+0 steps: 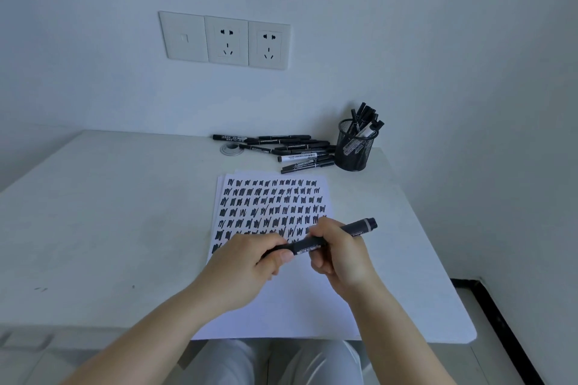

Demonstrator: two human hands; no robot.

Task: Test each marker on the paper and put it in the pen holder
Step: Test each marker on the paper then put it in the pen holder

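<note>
Surface: white desk (109, 212) set against a pale wall with sockets (226, 40).
Marker in hand: black marker (316, 245), held level above the near half of the paper, both my hands on it.
Left hand (250, 266): closed around the cap end.
Right hand (339, 253): closed around the barrel; the tail sticks out to the right.
Paper (281, 297): stack at the desk's near edge, far half filled with black test scribbles, near half blank.
Untested markers (281, 148): loose pile by the far edge.
Pen holder (355, 147): black mesh, far right corner, several markers standing inside.
Risk: I judge a hard pull on the cap could jerk the tip across my fingers; the holder looks crowded and might tip.
</note>
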